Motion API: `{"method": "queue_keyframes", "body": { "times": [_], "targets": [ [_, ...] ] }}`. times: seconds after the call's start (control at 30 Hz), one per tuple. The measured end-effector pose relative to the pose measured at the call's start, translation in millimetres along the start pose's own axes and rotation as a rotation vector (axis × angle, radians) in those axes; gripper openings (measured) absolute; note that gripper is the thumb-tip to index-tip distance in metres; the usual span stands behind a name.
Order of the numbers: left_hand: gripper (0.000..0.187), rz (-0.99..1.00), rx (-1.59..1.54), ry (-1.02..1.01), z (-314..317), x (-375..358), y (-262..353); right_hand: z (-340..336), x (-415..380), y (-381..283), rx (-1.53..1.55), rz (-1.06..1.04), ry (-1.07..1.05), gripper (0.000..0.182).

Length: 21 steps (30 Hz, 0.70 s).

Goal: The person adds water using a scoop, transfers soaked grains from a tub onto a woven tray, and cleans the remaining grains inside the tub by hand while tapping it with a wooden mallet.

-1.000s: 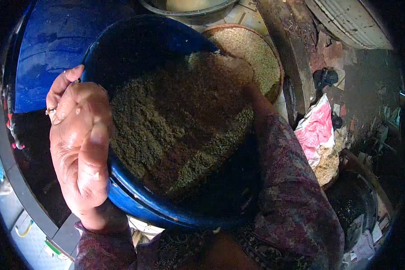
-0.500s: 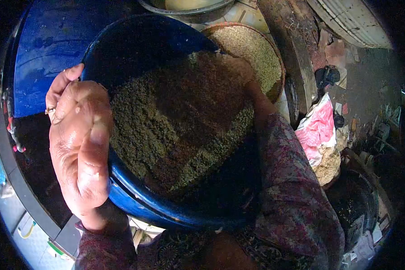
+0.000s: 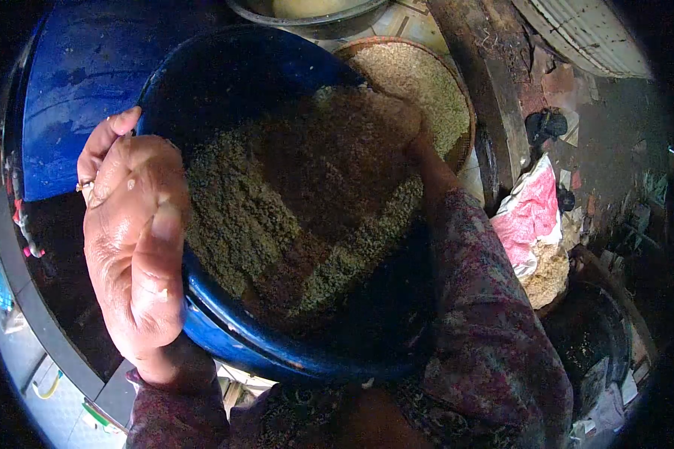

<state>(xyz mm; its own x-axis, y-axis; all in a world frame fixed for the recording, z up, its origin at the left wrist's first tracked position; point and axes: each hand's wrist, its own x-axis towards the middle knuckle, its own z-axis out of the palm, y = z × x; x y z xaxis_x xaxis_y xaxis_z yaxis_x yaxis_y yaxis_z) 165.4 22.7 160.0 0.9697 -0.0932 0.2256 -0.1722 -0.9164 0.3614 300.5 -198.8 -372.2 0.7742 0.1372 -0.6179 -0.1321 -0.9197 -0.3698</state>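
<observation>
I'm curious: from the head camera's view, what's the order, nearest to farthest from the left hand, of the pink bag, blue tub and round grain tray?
1. Blue tub: in the left hand.
2. Round grain tray: upper right.
3. Pink bag: farther right.

Holds the bare left hand [image 3: 135,262] at the left of the view, above a wrist [image 3: 168,358] near the lower edge. Keeps the fingers [image 3: 116,126] of that hand curled in a firm grip, with the thumb [image 3: 157,254] pointing upward on the inner side and its nail exposed. Shows a wet sheen across the skin. Covers the left forearm with a purple-and-pink patterned fabric sleeve [image 3: 176,411]. Extends the right forearm diagonally upward from the lower right, inside a loose right sleeve [image 3: 494,322] of similar cloth. Positions the bare right hand [image 3: 398,120] higher, near upper centre, directed leftward. Conceals its finger pose in deep shade.
</observation>
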Motion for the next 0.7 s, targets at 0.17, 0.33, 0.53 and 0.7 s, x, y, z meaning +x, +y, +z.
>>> {"method": "queue_keyframes", "body": {
  "times": [0.17, 0.33, 0.53, 0.7],
  "targets": [
    [0.038, 0.027, 0.012, 0.013, 1.4, 2.4, 2.5, 0.3, -8.8, 12.6, 0.101, 0.128, -0.206, 0.043],
    [0.040, 0.031, 0.008, 0.091, 1.0, 1.5, 0.0, -54.9, -25.3, -63.9, -0.371, -0.790, 0.229, 0.037],
    [0.048, -0.048, 0.052, -0.180, -10.8, -1.1, 2.4, 12.2, -6.6, 3.1, 0.069, -0.127, 0.314, 0.042],
    [0.047, -0.027, 0.014, -0.114, -6.5, -0.7, 0.7, 11.7, -10.1, 10.1, 0.042, -0.081, 0.261, 0.041]
  ]
}}
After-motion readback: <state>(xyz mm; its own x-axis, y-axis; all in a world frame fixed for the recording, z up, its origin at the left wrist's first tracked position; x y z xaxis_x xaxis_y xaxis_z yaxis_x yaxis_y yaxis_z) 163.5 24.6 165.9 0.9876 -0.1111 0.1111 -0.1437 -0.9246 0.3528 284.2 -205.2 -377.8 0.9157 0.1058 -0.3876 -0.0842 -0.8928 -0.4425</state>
